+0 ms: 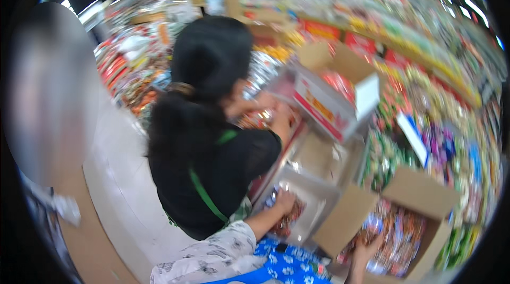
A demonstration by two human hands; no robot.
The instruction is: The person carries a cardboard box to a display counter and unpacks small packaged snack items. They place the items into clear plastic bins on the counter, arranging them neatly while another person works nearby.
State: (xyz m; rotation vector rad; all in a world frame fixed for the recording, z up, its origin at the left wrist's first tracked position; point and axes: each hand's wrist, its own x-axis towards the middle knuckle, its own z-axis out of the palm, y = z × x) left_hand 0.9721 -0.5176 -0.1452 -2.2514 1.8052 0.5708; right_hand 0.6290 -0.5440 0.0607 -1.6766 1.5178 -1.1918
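Note:
My left hand (286, 201) reaches into a clear plastic bin (318, 196) and touches small wrapped packets (285, 222) near its side wall. Blur and the packets hide its fingertips. To the right, my right hand (367, 249) is inside an open cardboard box (420, 192), against the left part of a load of shiny wrapped packets (400, 236). Its fingers are partly hidden among them, so I cannot tell whether it grips one. A blue patterned apron (289, 266) and a pale printed sleeve (223, 248) show below.
Close on my left, a person in a black top (215, 160) bends over packaged goods (257, 118). An open white-and-red carton (322, 104) stands beyond the bins. Crowded display shelves (418, 57) run along the right. Pale floor (123, 172) lies to the left.

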